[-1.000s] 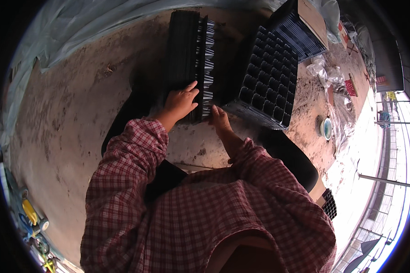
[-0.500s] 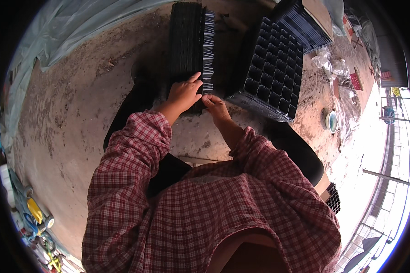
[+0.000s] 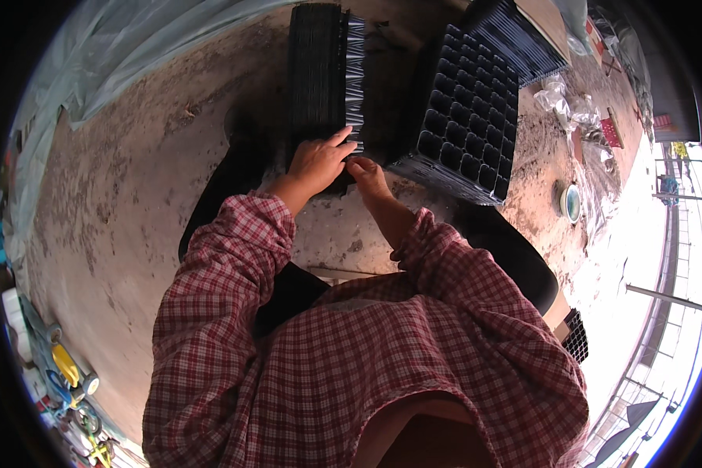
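Observation:
A tall block of nested black seedling trays (image 3: 315, 78) stands on edge in front of me. On its right side one seedling tray (image 3: 354, 74) shows its row of cells, slightly apart from the block. My left hand (image 3: 312, 166) rests at the near end of the block, fingers stretched out, with the fingertips on that tray's edge. Just to the right, my right hand (image 3: 372, 181) pinches the near corner of the same tray between thumb and bent fingers. The exact grip is partly hidden by the fingers.
To the right stands another stack of black seedling trays (image 3: 472, 109), cells facing up. Behind it are more black trays (image 3: 515, 43). A small round bowl (image 3: 570, 203) and crumpled clear plastic (image 3: 573, 109) lie farther right. Grey sheeting (image 3: 109, 58) hangs at the far left.
The fingers of my left hand have shifted slightly right, onto the end tray's edge. My right hand stays at the tray's corner, with little movement.

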Motion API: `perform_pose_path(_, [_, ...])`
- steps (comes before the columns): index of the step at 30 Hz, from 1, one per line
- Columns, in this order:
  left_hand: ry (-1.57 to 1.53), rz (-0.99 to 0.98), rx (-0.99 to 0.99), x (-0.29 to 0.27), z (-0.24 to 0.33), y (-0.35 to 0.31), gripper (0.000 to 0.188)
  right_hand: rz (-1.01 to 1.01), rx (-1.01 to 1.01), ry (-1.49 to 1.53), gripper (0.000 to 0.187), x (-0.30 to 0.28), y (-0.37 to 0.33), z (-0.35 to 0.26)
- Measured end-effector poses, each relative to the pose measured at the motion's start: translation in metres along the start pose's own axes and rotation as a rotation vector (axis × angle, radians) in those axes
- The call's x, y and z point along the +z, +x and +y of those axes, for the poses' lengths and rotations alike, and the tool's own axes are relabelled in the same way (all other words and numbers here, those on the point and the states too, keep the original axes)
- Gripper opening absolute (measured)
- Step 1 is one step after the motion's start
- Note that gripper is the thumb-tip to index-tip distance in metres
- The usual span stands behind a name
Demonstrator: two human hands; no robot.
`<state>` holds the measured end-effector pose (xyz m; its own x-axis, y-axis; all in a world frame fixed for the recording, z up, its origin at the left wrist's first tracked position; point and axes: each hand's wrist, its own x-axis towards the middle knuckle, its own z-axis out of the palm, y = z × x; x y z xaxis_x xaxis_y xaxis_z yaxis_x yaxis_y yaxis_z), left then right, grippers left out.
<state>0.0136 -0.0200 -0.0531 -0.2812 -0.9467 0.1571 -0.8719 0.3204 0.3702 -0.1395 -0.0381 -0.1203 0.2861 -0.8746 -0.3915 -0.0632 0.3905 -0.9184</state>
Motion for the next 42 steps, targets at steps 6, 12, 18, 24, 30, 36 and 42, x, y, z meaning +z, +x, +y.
perform_pose_path(6, [-0.018,-0.017,0.034,0.009,-0.003,0.001,0.026,0.119,-0.060,0.081,0.023,0.000,-0.004,0.005])
perform_pose_path(12, [0.008,-0.023,0.095,0.005,0.000,0.003,0.010,0.107,0.006,0.055,0.028,-0.008,-0.001,0.007])
perform_pose_path(18, [0.034,-0.046,0.031,-0.005,-0.002,0.002,0.010,0.207,-0.075,0.098,0.026,-0.072,-0.004,0.021])
perform_pose_path(24, [0.056,-0.042,0.016,-0.005,-0.001,0.003,0.013,0.289,-0.251,-0.221,0.052,-0.087,-0.024,0.048])
perform_pose_path(30, [0.043,-0.011,0.004,-0.004,0.003,0.005,0.014,0.176,-0.321,-0.325,0.076,-0.059,-0.015,0.021])
perform_pose_path(36, [0.078,-0.009,0.033,-0.007,0.002,0.006,0.013,0.136,-0.461,-0.592,0.069,-0.061,-0.041,-0.093])
perform_pose_path(42, [0.075,0.020,0.030,-0.004,0.003,0.005,0.013,0.099,-0.448,-0.156,0.067,-0.133,-0.084,-0.155])
